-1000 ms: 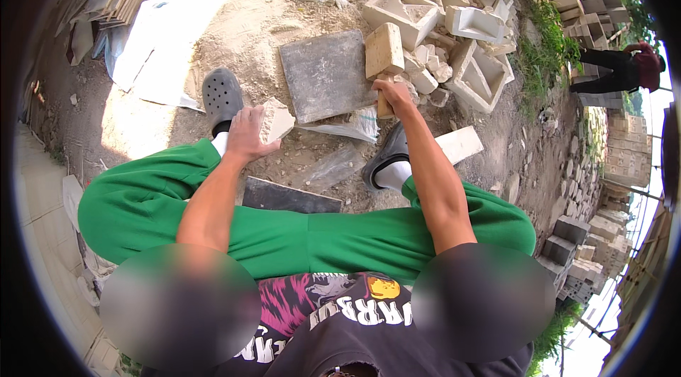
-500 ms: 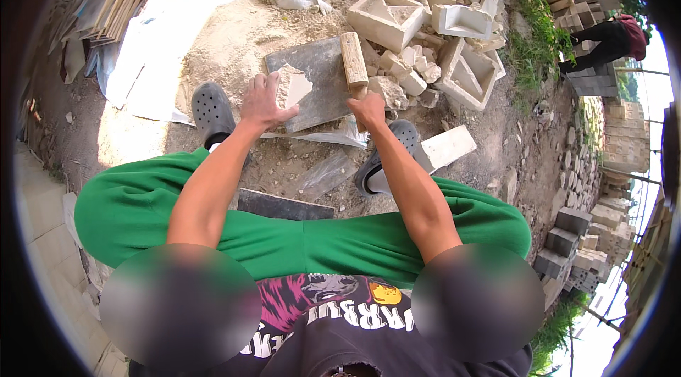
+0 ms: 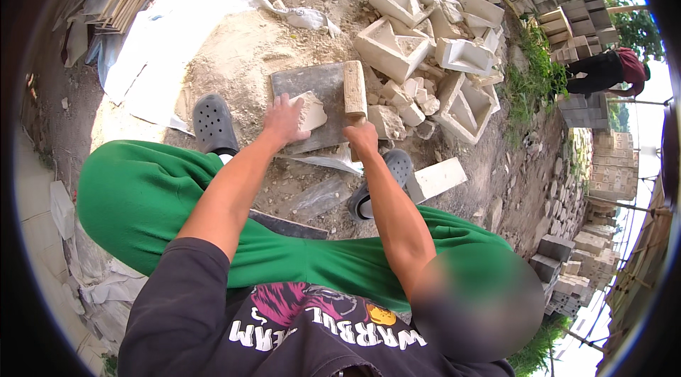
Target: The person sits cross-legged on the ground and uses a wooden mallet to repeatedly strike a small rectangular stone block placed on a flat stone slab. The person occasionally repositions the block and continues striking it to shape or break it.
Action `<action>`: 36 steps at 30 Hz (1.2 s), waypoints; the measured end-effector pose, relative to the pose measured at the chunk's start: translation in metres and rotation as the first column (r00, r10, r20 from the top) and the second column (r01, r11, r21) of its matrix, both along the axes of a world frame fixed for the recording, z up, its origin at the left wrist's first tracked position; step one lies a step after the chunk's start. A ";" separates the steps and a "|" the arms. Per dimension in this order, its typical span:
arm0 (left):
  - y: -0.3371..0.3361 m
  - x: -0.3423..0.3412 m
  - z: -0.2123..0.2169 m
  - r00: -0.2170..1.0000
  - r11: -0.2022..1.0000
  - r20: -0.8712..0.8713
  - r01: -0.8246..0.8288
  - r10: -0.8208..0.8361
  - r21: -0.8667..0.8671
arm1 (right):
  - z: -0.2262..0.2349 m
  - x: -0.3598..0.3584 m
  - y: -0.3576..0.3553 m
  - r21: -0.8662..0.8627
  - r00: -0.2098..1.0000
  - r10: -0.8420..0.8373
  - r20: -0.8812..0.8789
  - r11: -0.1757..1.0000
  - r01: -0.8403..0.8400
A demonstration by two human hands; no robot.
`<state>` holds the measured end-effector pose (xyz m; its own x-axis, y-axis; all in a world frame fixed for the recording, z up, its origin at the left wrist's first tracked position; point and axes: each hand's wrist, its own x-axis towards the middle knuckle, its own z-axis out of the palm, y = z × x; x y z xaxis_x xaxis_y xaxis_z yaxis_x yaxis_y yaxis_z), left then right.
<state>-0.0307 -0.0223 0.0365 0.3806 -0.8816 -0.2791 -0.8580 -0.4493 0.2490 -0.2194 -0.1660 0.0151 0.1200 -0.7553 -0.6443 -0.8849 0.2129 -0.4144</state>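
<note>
My left hand (image 3: 285, 122) grips the left side of a pale broken block piece (image 3: 313, 112), its fingers bent around the edge. The piece rests on a dark flat slab (image 3: 305, 80) on the ground between my feet. My right hand (image 3: 362, 138) is closed round the handle of a wooden mallet (image 3: 355, 90). The mallet's squared, dusty head lies over the slab's right edge, just right of the broken piece and apart from it.
Rubble chunks (image 3: 404, 102) and broken hollow blocks (image 3: 464, 109) are heaped right of the slab. A pale rectangular block (image 3: 438, 180) lies by my right clog (image 3: 399, 168). White sheeting (image 3: 167, 40) covers ground at left. A person (image 3: 603, 73) bends over blocks at far right.
The broken piece has shifted right on the slab with my left hand, showing more of its smooth face. The view has tilted, and the mallet stays in my right hand.
</note>
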 end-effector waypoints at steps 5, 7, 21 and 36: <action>0.002 -0.002 -0.004 0.972 0.972 0.004 -0.234 0.234 0.006 | 0.004 -0.009 0.005 0.099 0.970 -0.117 0.213 0.990 0.097; 0.003 0.005 -0.001 0.970 0.972 -0.058 -0.234 0.235 0.023 | 0.010 -0.009 0.011 0.111 0.953 -0.173 0.250 0.983 0.149; 0.005 0.036 -0.008 0.995 0.995 -0.103 -0.009 0.019 0.096 | 0.020 0.004 0.021 0.113 0.922 -0.245 0.300 0.969 0.221; -0.002 0.043 -0.001 0.987 0.995 -0.144 0.079 -0.068 0.069 | 0.046 0.043 0.037 -0.018 0.934 0.007 0.358 1.000 0.000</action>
<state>0.0122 -0.0244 0.0359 0.2678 -0.8806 -0.3910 -0.8481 -0.4080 0.3381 -0.1768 -0.1294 0.0612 0.3427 -0.7654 -0.5448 -0.6779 0.2000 -0.7074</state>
